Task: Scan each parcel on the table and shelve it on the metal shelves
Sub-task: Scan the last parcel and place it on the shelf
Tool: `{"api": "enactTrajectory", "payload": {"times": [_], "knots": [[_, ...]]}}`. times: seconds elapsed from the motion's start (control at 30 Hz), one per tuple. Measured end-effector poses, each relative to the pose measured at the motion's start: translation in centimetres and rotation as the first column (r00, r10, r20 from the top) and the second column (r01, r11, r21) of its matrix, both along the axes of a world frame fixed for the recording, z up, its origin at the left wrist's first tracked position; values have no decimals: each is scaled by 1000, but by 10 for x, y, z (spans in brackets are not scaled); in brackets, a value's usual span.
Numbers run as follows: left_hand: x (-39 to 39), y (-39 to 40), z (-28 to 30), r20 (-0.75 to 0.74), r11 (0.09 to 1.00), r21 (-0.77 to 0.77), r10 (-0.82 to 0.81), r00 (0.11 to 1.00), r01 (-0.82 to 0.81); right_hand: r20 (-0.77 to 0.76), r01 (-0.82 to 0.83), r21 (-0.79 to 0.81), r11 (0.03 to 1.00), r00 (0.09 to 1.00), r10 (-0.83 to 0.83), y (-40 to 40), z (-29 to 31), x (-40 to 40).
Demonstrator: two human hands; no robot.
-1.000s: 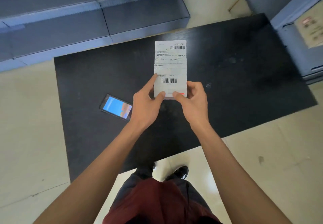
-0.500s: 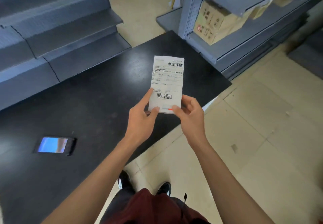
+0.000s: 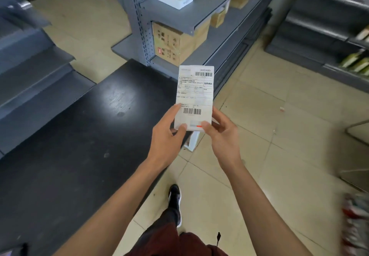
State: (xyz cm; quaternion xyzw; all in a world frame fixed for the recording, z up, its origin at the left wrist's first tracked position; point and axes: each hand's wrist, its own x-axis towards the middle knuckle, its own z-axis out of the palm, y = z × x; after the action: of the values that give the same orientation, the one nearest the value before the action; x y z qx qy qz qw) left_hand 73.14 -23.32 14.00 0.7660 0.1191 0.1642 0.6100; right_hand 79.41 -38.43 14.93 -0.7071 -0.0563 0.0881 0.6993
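Both hands, left hand [image 3: 167,136] and right hand [image 3: 223,138], are grasping the parcel [image 3: 194,96] at its 6 o'clock end; it is looking light, thin, easy to pinch.

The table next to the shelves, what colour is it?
Black table, seen from the head view.

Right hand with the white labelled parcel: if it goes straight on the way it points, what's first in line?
Likely the grey metal shelf unit, around its large brown cardboard box. The right hand and left hand pinch the white labelled parcel, pointing there; depth unclear.
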Motion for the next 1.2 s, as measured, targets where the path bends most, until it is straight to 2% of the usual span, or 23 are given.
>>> {"api": "enactTrajectory", "payload": {"times": [0.53, 0.83, 1.2], "knots": [[205, -37, 21, 64, 940, 107, -331, 942, 323, 26, 277, 78, 958, 960, -279, -48, 19, 163], [319, -105, 20, 69, 914, 186, -379, 923, 361, 24, 332, 136, 933, 941, -338, -116, 20, 261], [429, -196, 31, 41, 925, 145, -361, 932, 352, 75, 294, 122, 948, 950, -304, -204, 31, 376]]}}
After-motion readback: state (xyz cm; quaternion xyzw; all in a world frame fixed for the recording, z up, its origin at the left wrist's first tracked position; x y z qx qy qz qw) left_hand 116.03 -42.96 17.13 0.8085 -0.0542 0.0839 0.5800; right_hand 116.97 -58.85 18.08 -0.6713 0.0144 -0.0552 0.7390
